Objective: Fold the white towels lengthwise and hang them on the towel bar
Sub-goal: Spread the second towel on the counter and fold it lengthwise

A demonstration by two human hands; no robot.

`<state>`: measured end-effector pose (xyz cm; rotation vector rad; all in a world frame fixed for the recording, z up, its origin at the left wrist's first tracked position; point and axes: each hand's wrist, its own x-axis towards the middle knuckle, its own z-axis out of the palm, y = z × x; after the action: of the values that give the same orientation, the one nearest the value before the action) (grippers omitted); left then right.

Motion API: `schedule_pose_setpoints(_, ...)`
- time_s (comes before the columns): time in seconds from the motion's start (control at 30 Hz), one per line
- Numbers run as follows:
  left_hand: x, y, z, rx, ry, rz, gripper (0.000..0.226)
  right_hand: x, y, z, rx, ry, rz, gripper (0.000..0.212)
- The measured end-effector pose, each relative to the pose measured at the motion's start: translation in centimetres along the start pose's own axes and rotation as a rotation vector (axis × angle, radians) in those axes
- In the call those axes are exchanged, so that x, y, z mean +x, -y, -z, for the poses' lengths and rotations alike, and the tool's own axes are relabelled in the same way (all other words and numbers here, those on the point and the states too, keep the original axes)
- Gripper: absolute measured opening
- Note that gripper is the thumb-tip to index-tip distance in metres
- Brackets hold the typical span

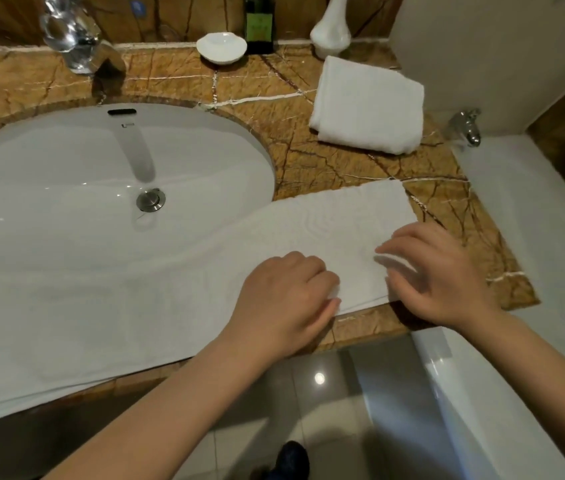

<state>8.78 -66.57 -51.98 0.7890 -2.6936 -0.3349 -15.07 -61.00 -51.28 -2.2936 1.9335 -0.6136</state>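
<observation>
A long white towel (156, 292) lies flat along the front of the brown marble counter (263, 88), covering the sink's near rim and reaching the counter's right end. My left hand (284, 299) rests on the towel near its front edge, fingers curled and pinching the cloth. My right hand (440, 275) sits on the towel's right end with its fingers spread and blurred. A second white towel (367, 105), folded into a thick block, lies at the back right of the counter. No towel bar is in view.
The white sink basin (77, 174) fills the left, with a chrome faucet (73, 39) behind it. A white dish (221, 47), a dark bottle (259, 22) and a white vase (330, 32) stand along the back. A bathtub rim (533, 220) with a tap (468, 126) lies to the right.
</observation>
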Motion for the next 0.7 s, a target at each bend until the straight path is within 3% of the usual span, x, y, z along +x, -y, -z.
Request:
schedule_pose_setpoints(0.2, 5.8, -3.8, -3.1, 0.023, 0.008, -0.064, 0.029, -3.8, -4.6, 2.0, -0.113, 0.103, 0.136, 0.023)
schedule_pose_setpoints(0.43, 6.8, -3.5, -4.3, 0.118, -0.057, -0.141, 0.025, -4.0, -6.9, 1.2, -0.157, -0.008, 0.202, 0.024)
schedule_pose_setpoints(0.7, 6.4, -2.1, -3.9, 0.086, -0.089, -0.147, 0.024, -1.7, -6.8, 0.9, 0.262, 0.027, -0.073, 0.021)
